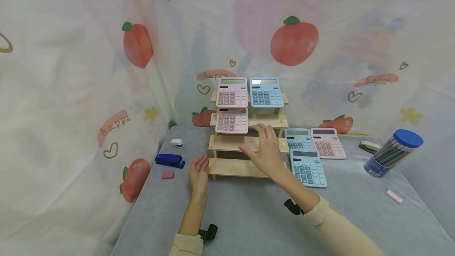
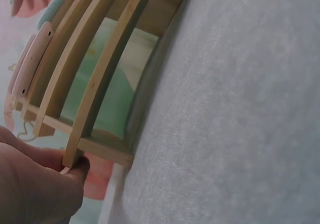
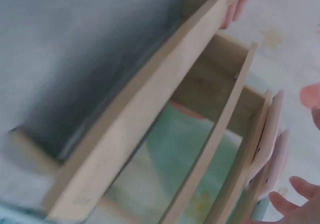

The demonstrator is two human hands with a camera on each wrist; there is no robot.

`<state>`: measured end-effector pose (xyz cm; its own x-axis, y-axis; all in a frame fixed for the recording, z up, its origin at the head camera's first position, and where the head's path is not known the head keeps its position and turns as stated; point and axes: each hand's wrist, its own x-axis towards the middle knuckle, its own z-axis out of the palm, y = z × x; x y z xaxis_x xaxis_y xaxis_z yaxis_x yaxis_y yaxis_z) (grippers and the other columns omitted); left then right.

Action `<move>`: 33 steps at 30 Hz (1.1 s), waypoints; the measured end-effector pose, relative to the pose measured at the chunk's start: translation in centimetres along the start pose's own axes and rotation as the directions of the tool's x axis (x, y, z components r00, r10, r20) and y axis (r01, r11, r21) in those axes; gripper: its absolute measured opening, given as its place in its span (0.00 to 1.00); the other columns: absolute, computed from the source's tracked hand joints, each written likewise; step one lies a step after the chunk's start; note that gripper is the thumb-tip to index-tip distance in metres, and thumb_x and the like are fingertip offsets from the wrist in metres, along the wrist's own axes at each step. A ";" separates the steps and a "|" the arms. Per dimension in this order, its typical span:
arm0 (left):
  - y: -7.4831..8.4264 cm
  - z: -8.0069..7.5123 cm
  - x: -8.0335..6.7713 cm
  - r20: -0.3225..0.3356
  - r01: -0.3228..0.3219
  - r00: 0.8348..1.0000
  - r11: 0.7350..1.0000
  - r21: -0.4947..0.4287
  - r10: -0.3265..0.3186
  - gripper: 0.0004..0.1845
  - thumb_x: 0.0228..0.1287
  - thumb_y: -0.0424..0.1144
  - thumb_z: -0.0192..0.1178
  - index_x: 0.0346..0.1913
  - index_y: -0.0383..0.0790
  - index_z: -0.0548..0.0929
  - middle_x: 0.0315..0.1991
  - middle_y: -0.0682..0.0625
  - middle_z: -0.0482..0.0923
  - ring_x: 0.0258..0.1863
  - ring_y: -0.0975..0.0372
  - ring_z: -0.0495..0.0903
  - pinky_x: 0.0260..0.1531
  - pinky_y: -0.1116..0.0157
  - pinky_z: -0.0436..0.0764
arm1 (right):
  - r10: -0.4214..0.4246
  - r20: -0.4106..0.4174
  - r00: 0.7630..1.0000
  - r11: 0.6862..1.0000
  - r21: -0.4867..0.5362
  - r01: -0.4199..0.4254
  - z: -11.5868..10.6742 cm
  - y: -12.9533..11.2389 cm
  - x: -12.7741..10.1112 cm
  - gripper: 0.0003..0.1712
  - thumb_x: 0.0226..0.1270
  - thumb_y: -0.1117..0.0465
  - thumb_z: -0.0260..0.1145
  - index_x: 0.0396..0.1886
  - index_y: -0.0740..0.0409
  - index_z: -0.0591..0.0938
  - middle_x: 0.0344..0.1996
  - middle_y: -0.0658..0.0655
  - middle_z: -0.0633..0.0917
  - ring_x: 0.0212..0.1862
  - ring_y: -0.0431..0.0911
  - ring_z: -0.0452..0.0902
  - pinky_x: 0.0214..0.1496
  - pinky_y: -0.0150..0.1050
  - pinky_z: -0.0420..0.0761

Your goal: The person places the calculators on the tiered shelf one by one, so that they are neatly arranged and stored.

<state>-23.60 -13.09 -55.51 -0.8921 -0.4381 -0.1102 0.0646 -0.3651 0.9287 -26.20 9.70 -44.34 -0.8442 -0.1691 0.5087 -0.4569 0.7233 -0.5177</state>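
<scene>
The wooden rack [image 1: 249, 143] is touched at its lowest step's end by the straight-fingered left hand [image 1: 199, 174]; the right hand [image 1: 264, 151] is spread open above the middle steps, a pink calculator [image 1: 231, 121] just beyond its fingertips.

Head view: looks forward and down from above, taking in the whole counter [image 1: 249, 216] and the wooden rack [image 1: 249, 145].
Left wrist: very close, low at the rack's [image 2: 95, 84] left end.
Right wrist: close under the rack's [image 3: 150, 114] slats.
Shared: the rack.
</scene>
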 end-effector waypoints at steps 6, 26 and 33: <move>0.0 -0.2 0.0 0.003 -0.006 1.000 1.000 0.005 0.006 0.30 0.65 0.10 0.47 0.70 0.26 0.69 0.68 0.31 0.74 0.71 0.46 0.74 0.71 0.51 0.70 | -0.036 -0.057 0.998 0.999 -0.002 0.036 -2.6 3.4 -2.7 0.48 0.58 0.45 0.82 0.72 0.62 0.73 0.70 0.66 0.72 0.72 0.64 0.66 0.69 0.67 0.68; 0.1 -0.2 -0.3 0.016 -0.001 1.000 1.000 0.020 0.001 0.30 0.68 0.12 0.47 0.72 0.25 0.66 0.69 0.32 0.74 0.71 0.46 0.73 0.71 0.50 0.70 | 0.309 0.071 0.949 0.945 -0.134 -0.298 -7.4 14.1 -9.6 0.48 0.63 0.51 0.78 0.72 0.73 0.65 0.68 0.79 0.64 0.64 0.76 0.66 0.60 0.75 0.71; 0.3 -0.2 -0.2 0.020 -0.005 1.000 1.000 0.027 0.004 0.30 0.67 0.11 0.48 0.72 0.23 0.65 0.69 0.31 0.74 0.71 0.45 0.73 0.71 0.50 0.70 | 0.463 0.219 0.859 0.873 -0.279 -0.399 -5.8 16.6 -10.0 0.73 0.44 0.37 0.86 0.77 0.73 0.57 0.71 0.85 0.55 0.64 0.84 0.63 0.57 0.78 0.71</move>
<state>-23.35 -13.27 -55.30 -0.9007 -0.4230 -0.0991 0.0568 -0.3407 0.9384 -23.70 27.24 -54.05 -0.9980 0.0425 0.0465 0.0162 0.8861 -0.4631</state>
